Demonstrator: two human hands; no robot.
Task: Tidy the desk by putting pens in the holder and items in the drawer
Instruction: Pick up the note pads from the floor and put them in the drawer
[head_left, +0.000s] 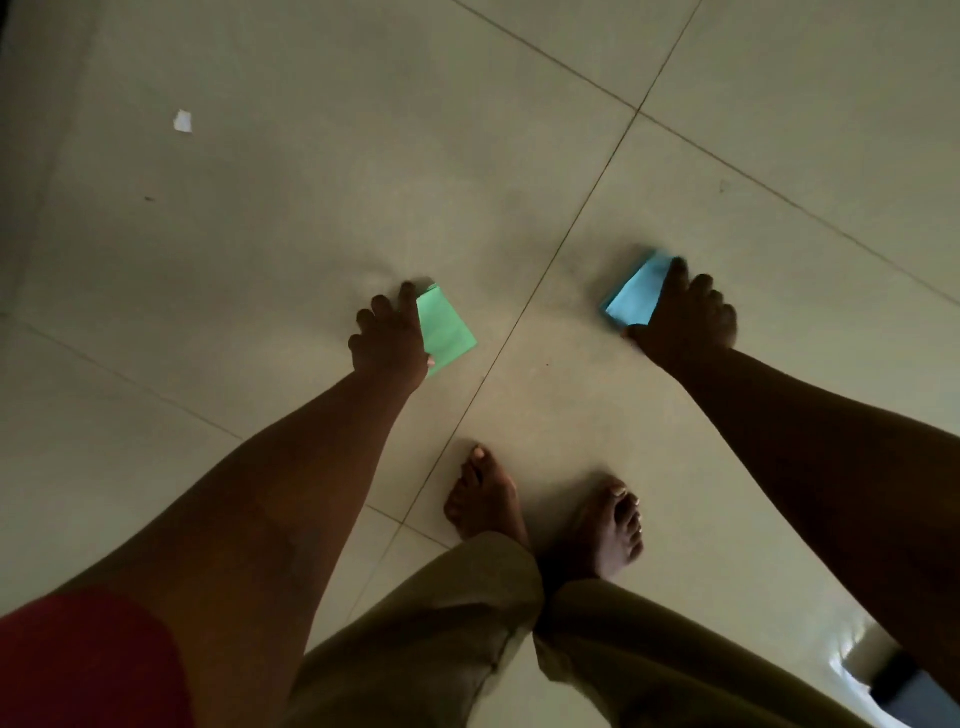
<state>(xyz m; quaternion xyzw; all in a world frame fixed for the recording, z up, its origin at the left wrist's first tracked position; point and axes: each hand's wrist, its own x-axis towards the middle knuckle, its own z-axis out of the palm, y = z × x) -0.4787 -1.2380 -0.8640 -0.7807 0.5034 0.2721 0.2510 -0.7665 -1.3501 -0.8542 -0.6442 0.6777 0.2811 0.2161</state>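
Left hand (388, 338) pinches a green pad (445, 330) and right hand (685, 319) a blue pad (635, 293) above the tiled floor (311, 218), bare feet (485, 501) below, paper scrap (183, 121) far left.

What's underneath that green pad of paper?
Pale floor tile shows around the green pad, which the left hand grips. Whatever lies directly beneath is covered.

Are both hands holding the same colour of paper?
No, the left hand grips a green paper pad, while the right hand grips a blue paper pad.
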